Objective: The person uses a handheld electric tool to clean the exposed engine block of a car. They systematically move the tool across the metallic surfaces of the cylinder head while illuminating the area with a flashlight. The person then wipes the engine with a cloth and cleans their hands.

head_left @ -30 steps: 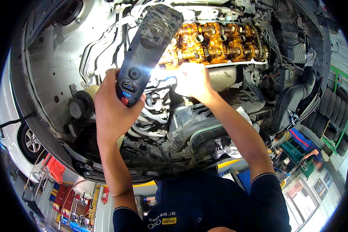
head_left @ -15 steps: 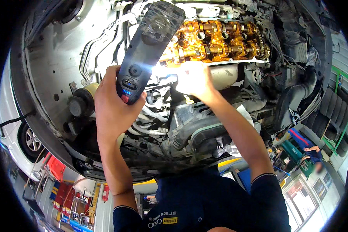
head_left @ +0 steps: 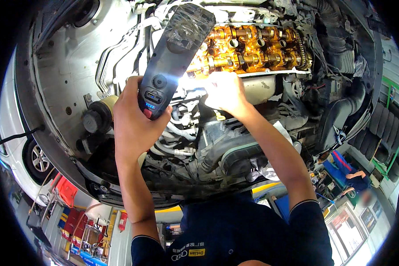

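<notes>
My left hand point(head_left: 137, 122) is wrapped round the lower end of a black work light point(head_left: 173, 62), which is tilted up to the right. Clear film covers its upper end; a round knob, a charging port and small blue indicator lights show on its back. Its beam falls on the open engine point(head_left: 257, 57), where golden, oily camshafts lie exposed. At the near edge of the cylinder head is my right hand point(head_left: 226, 93), closed, its fingers washed out by glare. Whatever it grips is hidden. A yellow dipstick handle point(head_left: 220, 116) stands just below that hand.
Hoses point(head_left: 175, 150) and a dark plastic cover point(head_left: 244, 155) lie between my forearms. A round black reservoir cap point(head_left: 93, 120) sits left of my left hand. Another person point(head_left: 357, 179) is at the far right, near stacked tyres point(head_left: 383, 128). A white car point(head_left: 24, 146) stands at the left.
The view has shifted slightly, so the engine and both hands appear a little lower and further right. Both hands keep their places on the light and at the engine's edge.
</notes>
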Available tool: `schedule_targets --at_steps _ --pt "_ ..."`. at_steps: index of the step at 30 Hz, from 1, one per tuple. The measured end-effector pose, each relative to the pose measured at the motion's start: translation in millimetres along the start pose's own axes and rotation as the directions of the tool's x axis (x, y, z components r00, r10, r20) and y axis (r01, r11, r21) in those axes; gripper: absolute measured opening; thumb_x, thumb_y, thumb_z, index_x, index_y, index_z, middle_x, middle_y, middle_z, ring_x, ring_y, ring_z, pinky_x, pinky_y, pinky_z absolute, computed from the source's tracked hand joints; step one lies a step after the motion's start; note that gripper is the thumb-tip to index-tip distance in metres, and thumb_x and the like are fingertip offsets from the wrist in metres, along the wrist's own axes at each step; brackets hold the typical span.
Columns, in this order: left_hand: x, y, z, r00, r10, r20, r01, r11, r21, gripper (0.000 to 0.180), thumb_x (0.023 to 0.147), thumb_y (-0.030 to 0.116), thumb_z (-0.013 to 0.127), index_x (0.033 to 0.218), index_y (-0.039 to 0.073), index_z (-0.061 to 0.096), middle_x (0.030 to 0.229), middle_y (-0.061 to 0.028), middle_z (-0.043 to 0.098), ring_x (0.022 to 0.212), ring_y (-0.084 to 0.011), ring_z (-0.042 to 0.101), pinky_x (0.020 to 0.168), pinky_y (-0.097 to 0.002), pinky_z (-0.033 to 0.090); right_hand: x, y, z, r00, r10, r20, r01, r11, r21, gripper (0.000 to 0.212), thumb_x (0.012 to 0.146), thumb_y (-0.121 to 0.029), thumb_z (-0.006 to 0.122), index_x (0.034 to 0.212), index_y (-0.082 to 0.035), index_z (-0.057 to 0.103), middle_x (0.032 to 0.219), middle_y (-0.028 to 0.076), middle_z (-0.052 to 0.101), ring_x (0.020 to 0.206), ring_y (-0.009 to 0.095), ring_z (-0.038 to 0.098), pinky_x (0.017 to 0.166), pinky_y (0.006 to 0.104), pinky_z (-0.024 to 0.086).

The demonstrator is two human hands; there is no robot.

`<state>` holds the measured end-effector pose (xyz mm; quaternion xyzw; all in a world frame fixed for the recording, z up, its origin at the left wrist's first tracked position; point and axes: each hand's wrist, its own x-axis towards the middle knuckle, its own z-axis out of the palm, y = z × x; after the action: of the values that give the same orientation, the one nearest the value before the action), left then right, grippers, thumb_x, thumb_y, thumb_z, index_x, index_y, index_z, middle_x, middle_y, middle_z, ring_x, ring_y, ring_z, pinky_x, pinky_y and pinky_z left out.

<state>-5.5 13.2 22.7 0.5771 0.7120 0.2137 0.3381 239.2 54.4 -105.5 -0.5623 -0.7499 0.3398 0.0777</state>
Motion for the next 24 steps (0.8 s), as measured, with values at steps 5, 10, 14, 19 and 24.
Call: schedule_targets --at_steps 5,10,14,19,24 --pt "-2.8 -6.2 1.7 0.999 0.041 -0.011 -0.041 0.999 0.011 0.054 0.072 0.013 0.086 0.117 0.002 0.058 0.087 -0.0137 0.066 0.069 -0.0267 0.062 0.066 -0.0368 0.052 3.3 9.8 8.6 0.997 0.006 -0.076 0.002 0.995 0.104 0.023 0.091 -0.033 0.068 0.091 -0.015 0.082 0.083 0.013 0.075 0.076 0.035 0.072 0.070 0.0450 0.058" --pt "-0.6 3.6 -0.8 0.995 -0.085 0.044 0.087 0.996 -0.035 0.053 0.072 0.013 0.085 0.116 0.002 0.058 0.089 -0.0162 0.066 0.076 -0.0329 0.065 0.070 -0.0400 0.053 9.7 8.3 7.9 0.993 0.106 0.059 -0.114 0.980 0.165 0.021 0.090 -0.033 0.069 0.088 -0.016 0.082 0.084 0.012 0.076 0.077 0.034 0.074 0.070 0.0435 0.058" --pt "1.2 1.0 1.5 1.000 -0.020 0.012 0.020 1.000 0.000 0.052 0.072 0.012 0.085 0.116 0.002 0.059 0.088 -0.0157 0.067 0.076 -0.0318 0.066 0.071 -0.0397 0.053 5.7 6.6 16.5 0.994 0.064 -0.088 -0.047 0.981 0.187 0.024 0.091 -0.034 0.068 0.085 -0.015 0.082 0.085 0.013 0.077 0.077 0.034 0.074 0.070 0.0445 0.058" --pt "-0.9 1.4 0.7 1.000 0.000 -0.009 0.000 1.000 0.019 0.048 0.073 0.010 0.084 0.113 0.002 0.059 0.085 -0.0128 0.069 0.074 -0.0247 0.066 0.070 -0.0365 0.052 12.0 2.4 -6.9 0.986 0.153 0.067 -0.155 0.988 0.028 0.027 0.091 -0.036 0.067 0.084 -0.014 0.081 0.083 0.013 0.076 0.076 0.034 0.074 0.070 0.0455 0.058" --pt "-0.5 1.5 1.2 1.000 -0.030 0.008 0.030 0.999 0.012 0.049 0.072 0.010 0.085 0.114 0.002 0.059 0.085 -0.0132 0.069 0.074 -0.0267 0.067 0.070 -0.0371 0.053 13.7 9.7 -11.1 0.986 0.111 0.127 -0.118 0.992 0.052 0.025 0.089 -0.033 0.067 0.081 -0.013 0.079 0.081 0.012 0.075 0.073 0.034 0.073 0.067 0.0453 0.057"
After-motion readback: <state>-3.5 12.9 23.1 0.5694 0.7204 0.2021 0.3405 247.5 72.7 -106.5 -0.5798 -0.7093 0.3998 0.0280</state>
